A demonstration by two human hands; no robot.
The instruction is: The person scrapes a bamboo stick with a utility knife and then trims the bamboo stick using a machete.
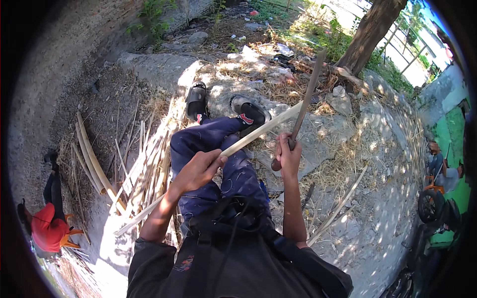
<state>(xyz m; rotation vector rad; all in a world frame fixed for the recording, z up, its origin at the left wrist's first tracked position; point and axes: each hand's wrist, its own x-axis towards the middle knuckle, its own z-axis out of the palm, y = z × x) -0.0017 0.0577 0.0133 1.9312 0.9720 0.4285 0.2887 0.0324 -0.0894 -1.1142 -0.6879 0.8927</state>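
Note:
My left hand (202,170) is closed around a long pale bamboo strip (263,128). The strip slants over my lap, its lower end passing beneath my left forearm and its upper end reaching up to the right. In my right hand (289,155) is the dark handle of a long-bladed machete (311,85), held with the blade pointing up and away. The strip's far end meets the blade in view, just above my right fist; whether they touch I cannot tell.
Split bamboo strips (149,171) lie heaped left of my legs, beside thicker bamboo poles (92,154). More strips (343,203) rest on the ground at right. A tree trunk (370,37) rises far right. A person in red (47,228) sits at left; another person (447,176) sits at right.

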